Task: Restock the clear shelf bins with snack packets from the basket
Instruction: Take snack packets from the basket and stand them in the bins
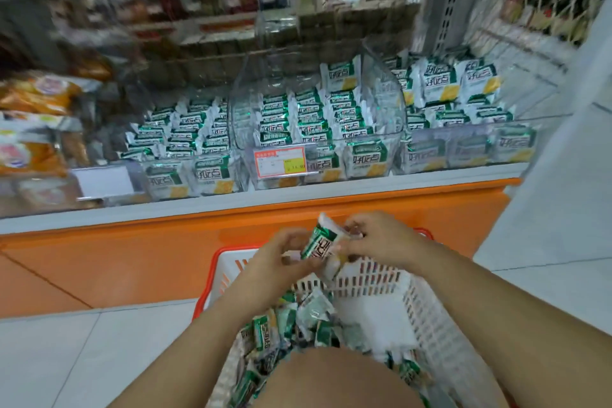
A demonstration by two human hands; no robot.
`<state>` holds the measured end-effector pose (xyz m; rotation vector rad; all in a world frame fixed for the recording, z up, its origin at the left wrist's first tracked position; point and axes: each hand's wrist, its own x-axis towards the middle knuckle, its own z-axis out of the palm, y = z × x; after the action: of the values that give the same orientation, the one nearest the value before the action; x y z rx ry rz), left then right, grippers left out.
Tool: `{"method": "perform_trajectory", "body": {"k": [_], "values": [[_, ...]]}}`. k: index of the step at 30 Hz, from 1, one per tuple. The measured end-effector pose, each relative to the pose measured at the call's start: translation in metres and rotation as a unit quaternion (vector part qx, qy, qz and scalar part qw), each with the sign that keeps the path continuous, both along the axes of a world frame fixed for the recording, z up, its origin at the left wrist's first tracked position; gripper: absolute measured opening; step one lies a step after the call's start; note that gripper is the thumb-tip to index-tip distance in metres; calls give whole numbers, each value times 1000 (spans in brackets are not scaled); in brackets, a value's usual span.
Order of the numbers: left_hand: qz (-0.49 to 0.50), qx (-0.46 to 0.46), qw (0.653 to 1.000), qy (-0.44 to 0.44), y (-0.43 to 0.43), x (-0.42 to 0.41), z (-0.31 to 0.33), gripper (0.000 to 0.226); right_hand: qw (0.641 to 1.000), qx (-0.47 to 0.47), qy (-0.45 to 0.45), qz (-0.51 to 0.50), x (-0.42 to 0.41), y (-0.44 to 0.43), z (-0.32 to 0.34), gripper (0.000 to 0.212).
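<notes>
At six o'clock in the view, a bare knee (331, 381) hides the near part of the white slotted basket (381, 278), whose near end runs off the frame. The loose snack packets (308, 318) heaped inside are blurred, and the upper shelves at twelve o'clock are smeared beyond reading.

Just above the basket's far rim, both hands meet on a green-and-white snack packet (319, 242). The left hand (281, 258) pinches its lower end with thumb and curled fingers. The right hand (381, 242) curls its fingers round the packet's right edge, where more white wrapper shows behind; how many packets are held I cannot tell. The packet's long axis runs from seven o'clock to one o'clock, white crimped end uppermost.

The basket stands on pale floor tiles (66, 358) against the shelf's orange plinth (132, 242). Above it, clear shelf bins (381, 99) hold rows of the same packets, with an orange price tag (280, 161) on the middle bin's front. Orange snack bags (33, 93) lie at nine o'clock.
</notes>
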<state>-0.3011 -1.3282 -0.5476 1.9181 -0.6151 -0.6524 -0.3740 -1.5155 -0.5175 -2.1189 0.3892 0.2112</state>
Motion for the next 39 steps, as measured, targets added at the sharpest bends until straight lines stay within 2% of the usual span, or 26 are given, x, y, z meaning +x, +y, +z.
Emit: {"method": "perform_trajectory", "body": {"k": [3,6,9,11,12,14,15,18,23,27,30,34,39], "values": [[9,-28,997,-71,-7,-3,43,33,996,10,-88,-22,-7,-6,47,19],[26,-69,990,-119,-21,-4,83,30,982,28,-179,-57,-13,-8,74,25],[43,-91,977,-189,-40,-1,116,26,956,54,-274,-86,-8,-12,87,17],[52,-84,969,-225,-54,10,133,26,937,21,-324,-129,0,-21,93,16],[57,-79,966,-241,-63,19,139,26,925,-31,-345,-154,4,-30,94,21],[68,-67,956,-276,-81,40,150,26,911,-160,-334,-180,14,-51,92,36],[73,-59,952,-290,-91,52,153,28,916,-196,-304,-173,17,-61,87,42],[85,-15,944,-318,-127,89,150,31,942,-194,-238,-131,19,-83,68,54],[79,75,935,-339,-186,142,136,48,927,-232,-270,-121,19,-91,56,58],[76,101,936,-329,-219,170,125,47,919,-243,-289,-115,19,-96,50,59],[74,109,940,-315,-220,194,124,45,911,-255,-304,-114,20,-97,46,58],[60,166,941,-289,-190,232,125,46,889,-284,-335,-128,26,-97,38,59],[95,153,939,-293,-181,249,120,49,874,-304,-349,-152,32,-93,30,56]]}}
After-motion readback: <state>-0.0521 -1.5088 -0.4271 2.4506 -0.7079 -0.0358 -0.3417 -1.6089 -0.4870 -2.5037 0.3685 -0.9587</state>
